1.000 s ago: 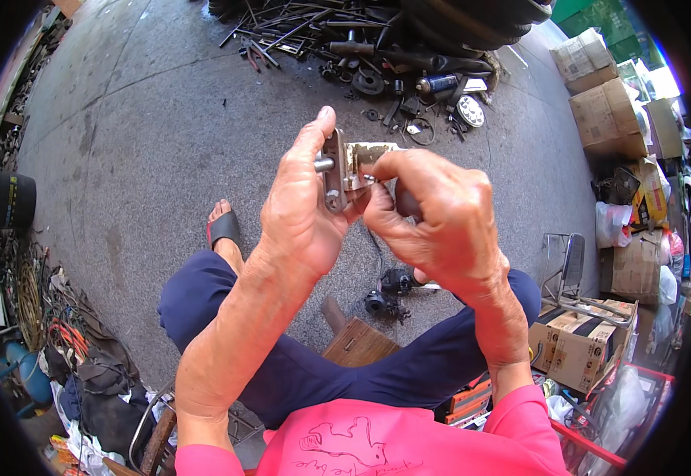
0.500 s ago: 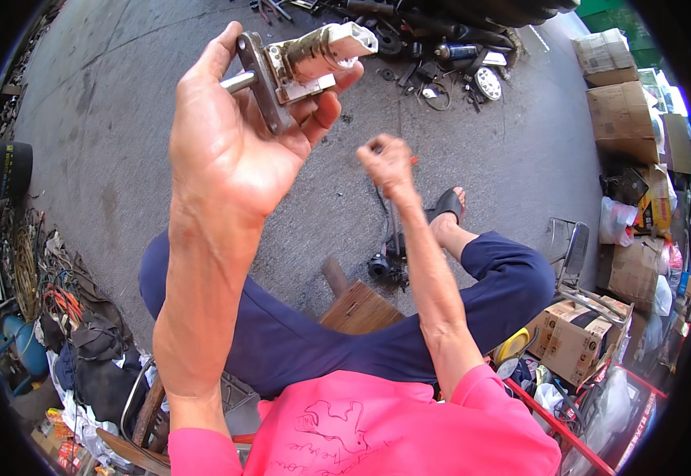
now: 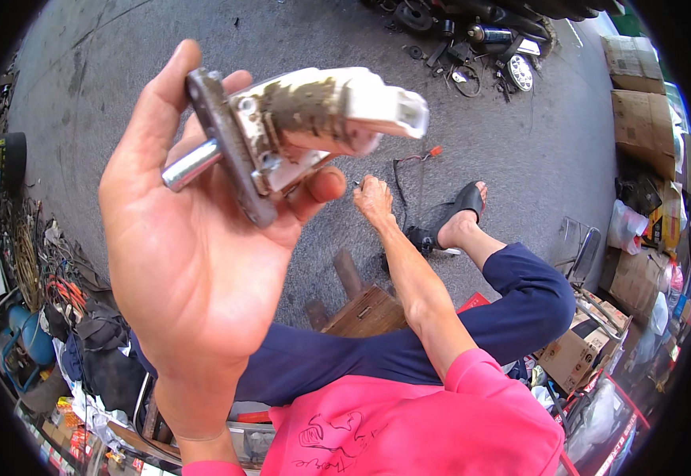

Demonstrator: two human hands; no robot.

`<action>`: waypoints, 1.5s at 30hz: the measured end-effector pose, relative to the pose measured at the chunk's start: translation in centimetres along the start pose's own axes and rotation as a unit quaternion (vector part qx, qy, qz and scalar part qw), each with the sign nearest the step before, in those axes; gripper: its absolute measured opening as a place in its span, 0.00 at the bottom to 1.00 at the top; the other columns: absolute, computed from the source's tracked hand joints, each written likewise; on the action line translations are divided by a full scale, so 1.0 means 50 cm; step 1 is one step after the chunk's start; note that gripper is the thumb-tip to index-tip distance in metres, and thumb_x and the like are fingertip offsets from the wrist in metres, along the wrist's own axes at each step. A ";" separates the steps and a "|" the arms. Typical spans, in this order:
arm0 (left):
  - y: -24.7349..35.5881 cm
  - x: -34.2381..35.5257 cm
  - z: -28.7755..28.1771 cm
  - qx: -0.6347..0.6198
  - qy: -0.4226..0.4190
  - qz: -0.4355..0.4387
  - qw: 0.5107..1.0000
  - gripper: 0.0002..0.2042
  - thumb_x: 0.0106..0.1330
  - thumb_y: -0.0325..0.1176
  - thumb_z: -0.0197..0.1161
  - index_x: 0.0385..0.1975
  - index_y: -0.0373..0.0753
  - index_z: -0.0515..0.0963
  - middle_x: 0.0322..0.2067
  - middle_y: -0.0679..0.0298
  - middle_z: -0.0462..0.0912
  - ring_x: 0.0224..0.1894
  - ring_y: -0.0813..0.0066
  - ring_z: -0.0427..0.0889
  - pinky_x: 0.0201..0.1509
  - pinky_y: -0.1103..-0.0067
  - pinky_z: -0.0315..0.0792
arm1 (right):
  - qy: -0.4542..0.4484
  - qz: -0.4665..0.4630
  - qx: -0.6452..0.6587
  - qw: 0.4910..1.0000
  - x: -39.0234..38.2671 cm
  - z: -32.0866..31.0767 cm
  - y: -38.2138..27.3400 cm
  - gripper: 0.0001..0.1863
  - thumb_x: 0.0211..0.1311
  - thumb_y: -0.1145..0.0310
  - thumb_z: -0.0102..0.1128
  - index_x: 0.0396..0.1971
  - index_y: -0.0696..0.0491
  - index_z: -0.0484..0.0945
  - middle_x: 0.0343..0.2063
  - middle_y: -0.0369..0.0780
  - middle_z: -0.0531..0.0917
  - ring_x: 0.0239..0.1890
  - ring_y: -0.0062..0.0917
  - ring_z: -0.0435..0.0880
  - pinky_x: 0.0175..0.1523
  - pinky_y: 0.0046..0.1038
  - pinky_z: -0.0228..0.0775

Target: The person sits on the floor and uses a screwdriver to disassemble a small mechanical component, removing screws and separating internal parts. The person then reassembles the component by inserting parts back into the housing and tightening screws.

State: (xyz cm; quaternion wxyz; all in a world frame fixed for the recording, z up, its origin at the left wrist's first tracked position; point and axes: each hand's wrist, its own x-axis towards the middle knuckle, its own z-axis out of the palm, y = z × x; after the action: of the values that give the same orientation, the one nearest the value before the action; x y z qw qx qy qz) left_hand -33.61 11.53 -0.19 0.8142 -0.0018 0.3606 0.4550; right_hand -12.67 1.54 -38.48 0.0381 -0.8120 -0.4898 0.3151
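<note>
Raised close in front of me, my left hand (image 3: 202,254) holds a greasy white motor-like part (image 3: 306,111) between thumb and fingers. A dark metal flange plate (image 3: 230,147) crosses its base, and a short shiny shaft (image 3: 192,164) sticks out toward my palm. The part's pale far end is blurred. Lower and farther off, my right hand (image 3: 374,198) is closed above the ground; a small dark bit shows at its fingers, too small to name. Beside it a black cable (image 3: 399,178) with an orange-red connector (image 3: 436,151) runs from a black part (image 3: 421,239) near my sandalled foot.
A wooden block stool (image 3: 365,313) stands between my knees. Dark machine parts (image 3: 488,36) and a round silver disc (image 3: 520,73) lie at the far right. Cardboard boxes (image 3: 643,127) stack along the right edge; wires and cloth (image 3: 95,341) pile at the left.
My left hand has come closer and lower with the white part, and it looks larger. The right hand has moved slightly down, and the cable's orange-red connector now shows plainly.
</note>
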 end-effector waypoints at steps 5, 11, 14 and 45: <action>-0.014 0.013 0.008 -0.006 0.035 -0.002 0.999 0.18 0.68 0.47 0.57 0.40 0.37 0.80 0.37 0.52 0.85 0.39 0.54 0.83 0.39 0.67 0.76 | -0.005 -0.013 0.050 0.999 0.026 -0.058 -0.016 0.12 0.50 0.66 0.61 0.32 0.58 0.80 0.34 0.55 0.83 0.41 0.50 0.82 0.48 0.44 0.75; -0.047 0.016 0.037 0.036 -0.014 0.020 0.999 0.12 0.66 0.44 0.59 0.34 0.41 0.76 0.29 0.59 0.84 0.32 0.66 0.83 0.39 0.68 0.76 | 0.025 -0.061 0.164 0.984 0.084 -0.388 -0.138 0.15 0.51 0.62 0.61 0.30 0.60 0.84 0.20 0.46 0.84 0.21 0.29 0.84 0.32 0.32 0.78; -0.070 0.025 0.056 0.046 -0.068 0.055 0.995 0.10 0.65 0.41 0.62 0.33 0.42 0.74 0.32 0.62 0.82 0.33 0.71 0.82 0.43 0.70 0.75 | 0.033 -0.160 0.186 0.969 0.032 -0.582 -0.207 0.17 0.58 0.57 0.63 0.33 0.59 0.83 0.19 0.38 0.83 0.14 0.16 0.76 0.19 0.23 0.69; -0.143 0.009 0.116 0.450 -0.234 0.133 0.851 0.23 0.58 0.45 0.71 0.46 0.37 0.75 0.34 0.64 0.81 0.40 0.76 0.80 0.47 0.79 0.73 | 0.191 -0.408 0.330 0.829 -0.324 -0.760 -0.203 0.21 0.51 0.78 0.64 0.48 0.56 0.79 0.30 0.32 0.82 0.26 0.06 0.75 0.30 0.10 0.67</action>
State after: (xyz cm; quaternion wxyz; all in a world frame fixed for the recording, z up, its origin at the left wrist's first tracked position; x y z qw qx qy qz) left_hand -24.78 9.57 1.51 0.7182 0.5194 0.3211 0.3336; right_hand -4.85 2.90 3.32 0.5218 -0.5212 -0.6266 0.2518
